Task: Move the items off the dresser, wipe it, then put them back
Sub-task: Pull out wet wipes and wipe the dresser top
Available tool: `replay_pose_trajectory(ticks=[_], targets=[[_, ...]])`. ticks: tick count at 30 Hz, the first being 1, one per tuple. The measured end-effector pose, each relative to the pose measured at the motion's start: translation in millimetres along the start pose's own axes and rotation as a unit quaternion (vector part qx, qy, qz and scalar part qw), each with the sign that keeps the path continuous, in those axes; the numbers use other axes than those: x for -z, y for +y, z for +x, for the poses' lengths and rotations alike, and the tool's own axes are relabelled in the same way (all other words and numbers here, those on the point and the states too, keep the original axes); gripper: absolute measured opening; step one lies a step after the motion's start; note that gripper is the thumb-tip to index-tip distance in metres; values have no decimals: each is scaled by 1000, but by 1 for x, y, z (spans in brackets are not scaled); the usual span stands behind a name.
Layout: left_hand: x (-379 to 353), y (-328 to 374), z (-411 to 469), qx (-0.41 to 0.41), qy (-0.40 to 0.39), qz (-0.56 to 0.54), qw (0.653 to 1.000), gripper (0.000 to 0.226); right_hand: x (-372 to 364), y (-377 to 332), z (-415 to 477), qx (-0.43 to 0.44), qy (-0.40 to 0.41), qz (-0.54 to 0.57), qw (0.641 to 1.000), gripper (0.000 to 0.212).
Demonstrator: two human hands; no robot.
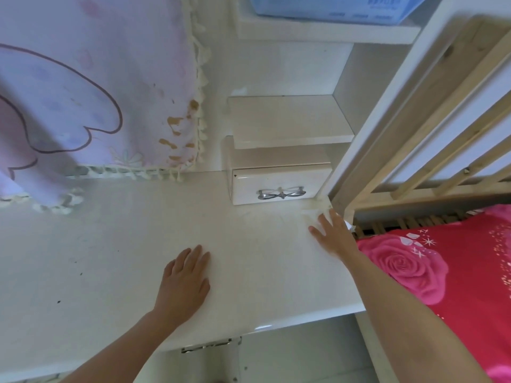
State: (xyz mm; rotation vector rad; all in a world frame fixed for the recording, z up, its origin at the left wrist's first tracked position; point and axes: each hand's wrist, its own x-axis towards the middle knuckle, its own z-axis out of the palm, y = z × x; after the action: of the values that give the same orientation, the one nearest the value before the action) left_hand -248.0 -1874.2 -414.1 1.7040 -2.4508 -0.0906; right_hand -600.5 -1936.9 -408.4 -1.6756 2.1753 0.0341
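Observation:
The white dresser top [138, 258] stretches across the view with nothing standing on it. My left hand [185, 280] rests flat on it near the front edge, fingers straight. At the dresser's far right corner my right hand [333, 234] presses with straight fingers on a thin whitish wipe [313, 214], which blends with the surface and is mostly hidden under the palm.
A small white drawer box [279, 183] with a silver bow handle stands at the back right, shelves above it. A pink fringed cloth [91, 87] hangs over the back left. A wooden crib rail [431, 128] and red rose bedding [442, 272] lie right of the dresser.

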Motion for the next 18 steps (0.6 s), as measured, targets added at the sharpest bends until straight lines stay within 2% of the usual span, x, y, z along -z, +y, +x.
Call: replay_pose_trajectory(ticks=[5, 10, 18], targets=[[7, 13, 5, -18, 85, -27, 996, 40, 9, -1, 39, 20, -17, -1, 1000, 56], [5, 17, 8, -42, 81, -28, 995, 43, -8, 13, 13, 44, 0, -5, 999, 61], [-5, 46, 1, -26, -29, -52, 998, 43, -34, 34, -140, 22, -18, -16, 999, 129]])
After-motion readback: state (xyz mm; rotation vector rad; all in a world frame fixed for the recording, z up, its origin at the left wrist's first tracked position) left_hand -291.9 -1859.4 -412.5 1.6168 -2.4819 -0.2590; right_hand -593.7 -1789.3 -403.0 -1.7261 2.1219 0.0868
